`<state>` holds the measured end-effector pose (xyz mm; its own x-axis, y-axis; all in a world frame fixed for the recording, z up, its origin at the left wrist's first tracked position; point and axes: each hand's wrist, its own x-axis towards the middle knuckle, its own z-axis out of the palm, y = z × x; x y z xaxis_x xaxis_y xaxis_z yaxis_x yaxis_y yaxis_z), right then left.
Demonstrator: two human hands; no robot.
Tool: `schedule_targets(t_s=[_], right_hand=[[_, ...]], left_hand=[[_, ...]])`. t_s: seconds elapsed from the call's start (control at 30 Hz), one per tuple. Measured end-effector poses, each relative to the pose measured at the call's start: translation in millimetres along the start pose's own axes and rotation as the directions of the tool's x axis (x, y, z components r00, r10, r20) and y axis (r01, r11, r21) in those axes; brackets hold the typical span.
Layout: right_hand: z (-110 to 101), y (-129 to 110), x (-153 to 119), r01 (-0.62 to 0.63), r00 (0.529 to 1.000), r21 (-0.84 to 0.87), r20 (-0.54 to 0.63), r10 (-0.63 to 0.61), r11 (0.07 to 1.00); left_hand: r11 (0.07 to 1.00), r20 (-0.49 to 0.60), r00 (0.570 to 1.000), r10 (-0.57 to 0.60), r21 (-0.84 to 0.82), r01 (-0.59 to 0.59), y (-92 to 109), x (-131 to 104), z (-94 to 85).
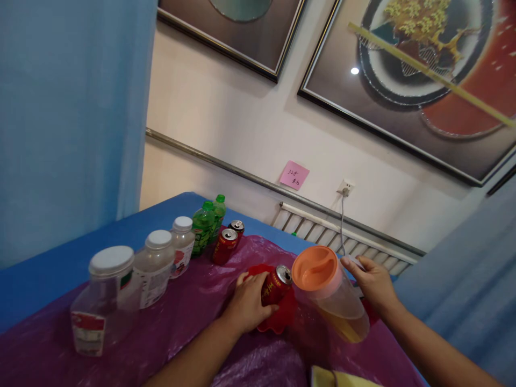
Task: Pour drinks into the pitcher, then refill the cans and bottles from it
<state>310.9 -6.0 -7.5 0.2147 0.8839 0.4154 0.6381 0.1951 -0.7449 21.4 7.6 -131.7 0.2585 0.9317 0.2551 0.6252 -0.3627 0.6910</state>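
Observation:
My left hand is wrapped round a red drink can whose top is opened. Under and around the can lies a red scalloped mat or dish. My right hand grips the handle of a clear plastic pitcher with an orange lid. The pitcher is tilted, its lid leaning toward the can, and some yellowish liquid lies low inside it. I see no stream of liquid between pitcher and can.
On the left stand several clear jars with white lids, two green bottles and two more red cans. Purple plastic sheeting covers the blue table. A yellow cloth-like item lies at the front edge. A radiator is behind.

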Motion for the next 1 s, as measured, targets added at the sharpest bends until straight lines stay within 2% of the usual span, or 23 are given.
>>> schedule_targets(t_s=[1.0], right_hand=[[0.0,-2.1,-0.5,0.024,1.000,-0.045,-0.018,-0.025,0.999]], left_hand=[[1.000,0.012,1.000,0.004,-0.004,-0.004,1.1,0.0,-2.2]])
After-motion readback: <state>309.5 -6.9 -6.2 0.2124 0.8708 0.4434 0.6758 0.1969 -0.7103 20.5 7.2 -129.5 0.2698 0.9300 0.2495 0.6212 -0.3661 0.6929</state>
